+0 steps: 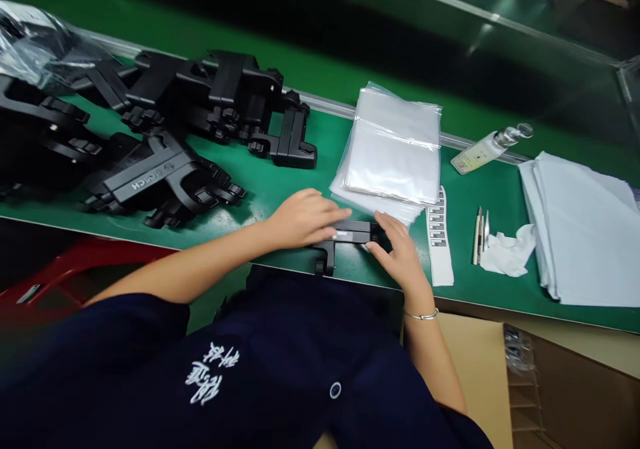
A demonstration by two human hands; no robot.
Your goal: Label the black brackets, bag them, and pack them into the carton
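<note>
A small black plastic part [345,239] with a pale label on its top lies at the near edge of the green bench. My left hand [305,217] rests over its left end, fingers curled down onto it. My right hand [397,249] presses on its right end with fingers together. A thin bracelet sits on my right wrist. Just behind the part lies a stack of clear plastic bags [393,149].
Several black plastic housings [165,176] fill the bench's left side. A strip of printed labels [439,236], pens [479,236], crumpled tissue [507,252], a small bottle [487,148] and stacked white sheets [585,229] lie to the right. A cardboard box [520,382] stands below.
</note>
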